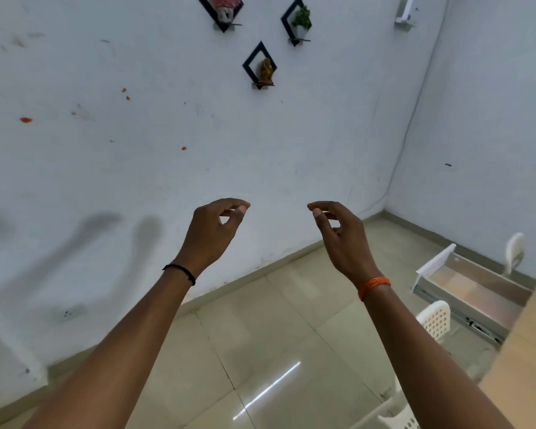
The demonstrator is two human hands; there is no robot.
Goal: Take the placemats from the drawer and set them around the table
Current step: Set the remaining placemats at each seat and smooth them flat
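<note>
My left hand (212, 232) and my right hand (341, 236) are raised side by side in front of the white wall, fingers loosely curled, holding nothing. A black thread sits on the left wrist, an orange one on the right. At the right edge a drawer (468, 289) stands pulled out from under a light wooden table (526, 351); its inside looks bare and shiny. No placemats are in view.
White perforated chairs (435, 318) stand by the table at the right, another (515, 250) behind the drawer. Small black diamond wall shelves (259, 66) hang high on the wall. Glossy beige floor tiles (260, 351) spread below my arms.
</note>
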